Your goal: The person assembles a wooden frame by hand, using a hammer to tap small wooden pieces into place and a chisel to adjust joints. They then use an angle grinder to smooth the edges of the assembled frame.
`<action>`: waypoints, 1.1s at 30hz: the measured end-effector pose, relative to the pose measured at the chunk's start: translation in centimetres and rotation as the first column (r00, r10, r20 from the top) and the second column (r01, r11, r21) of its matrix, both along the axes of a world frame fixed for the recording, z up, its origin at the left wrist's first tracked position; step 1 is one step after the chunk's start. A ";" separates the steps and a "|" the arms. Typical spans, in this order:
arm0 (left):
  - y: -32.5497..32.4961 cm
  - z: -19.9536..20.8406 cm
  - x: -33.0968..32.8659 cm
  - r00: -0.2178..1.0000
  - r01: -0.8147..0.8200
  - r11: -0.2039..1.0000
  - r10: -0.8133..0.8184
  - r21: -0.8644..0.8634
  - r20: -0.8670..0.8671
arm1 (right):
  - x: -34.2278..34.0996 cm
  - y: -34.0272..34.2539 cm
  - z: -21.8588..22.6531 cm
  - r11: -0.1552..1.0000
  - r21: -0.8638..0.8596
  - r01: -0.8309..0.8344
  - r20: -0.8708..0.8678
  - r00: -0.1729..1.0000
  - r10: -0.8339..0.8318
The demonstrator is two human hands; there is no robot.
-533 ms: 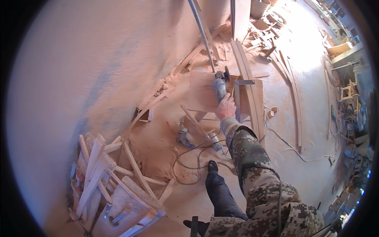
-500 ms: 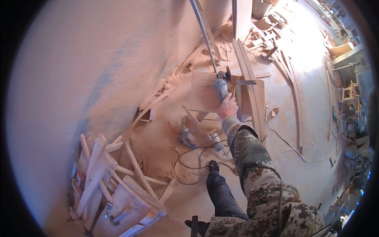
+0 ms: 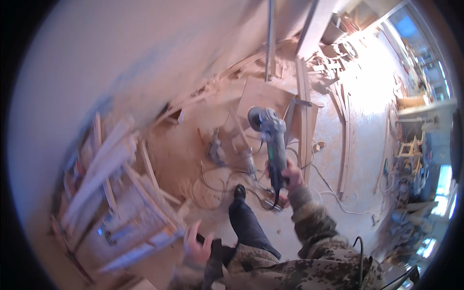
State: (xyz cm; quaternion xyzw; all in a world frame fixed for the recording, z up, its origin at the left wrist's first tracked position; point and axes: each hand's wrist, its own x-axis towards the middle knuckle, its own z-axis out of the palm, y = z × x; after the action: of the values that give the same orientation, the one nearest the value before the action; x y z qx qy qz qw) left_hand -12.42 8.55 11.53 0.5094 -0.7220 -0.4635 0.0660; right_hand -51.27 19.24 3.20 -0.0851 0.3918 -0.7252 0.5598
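Note:
My right hand (image 3: 292, 175) is wrapped round the rear of the grey body of an angle grinder (image 3: 274, 145). The tool stands up in the air before me, its round dark disc at the top left and its cord hanging from the lower end. Behind it is a wooden board (image 3: 253, 94) with sawdust around it. At the lower edge my left hand (image 3: 198, 246) is smeared by motion; its fingers look apart and nothing shows in them. A pile of wood offcuts (image 3: 108, 169) lies beyond it to the left.
On the dusty floor lie a grey power tool (image 3: 215, 150), a second one (image 3: 248, 159) and looping cords (image 3: 333, 191). Long wood strips (image 3: 304, 121) run away from me at the right of the board. A metal pole (image 3: 269, 43) leans at the wall.
My right hand has lifted the angle grinder off the board and drawn it nearer, turning its disc to the left. My left hand has come into view at the bottom. The view has shifted.

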 end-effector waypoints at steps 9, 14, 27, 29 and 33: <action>2.0 0.6 1.1 0.913 0.309 0.410 0.123 0.858 -0.388 | 34.0 6.3 6.6 0.973 -0.202 0.107 0.720 0.690 0.074; 2.6 3.0 10.3 0.842 0.387 0.605 0.075 0.696 -0.534 | 43.1 7.7 8.9 0.990 -0.129 0.053 0.708 0.704 0.054; 3.0 5.3 22.0 0.790 0.242 0.641 0.306 0.729 -0.532 | 49.2 6.0 11.0 0.867 -0.042 -0.497 0.501 0.740 0.449; 3.2 5.7 21.5 0.863 0.155 0.753 0.212 0.639 -0.459 | 49.6 6.3 10.5 0.864 -0.079 -0.497 0.560 0.695 0.451; 3.3 6.2 20.1 0.957 0.111 0.833 0.058 0.542 -0.284 | 49.4 6.8 10.1 0.842 -0.067 -0.535 0.594 0.656 0.465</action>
State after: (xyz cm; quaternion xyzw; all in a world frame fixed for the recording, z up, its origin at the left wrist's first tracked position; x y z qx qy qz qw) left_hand 7.64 11.82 17.76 0.4232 -0.5471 -0.7221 0.0146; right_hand -1.83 26.02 13.28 0.0716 0.2001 -0.5087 0.8343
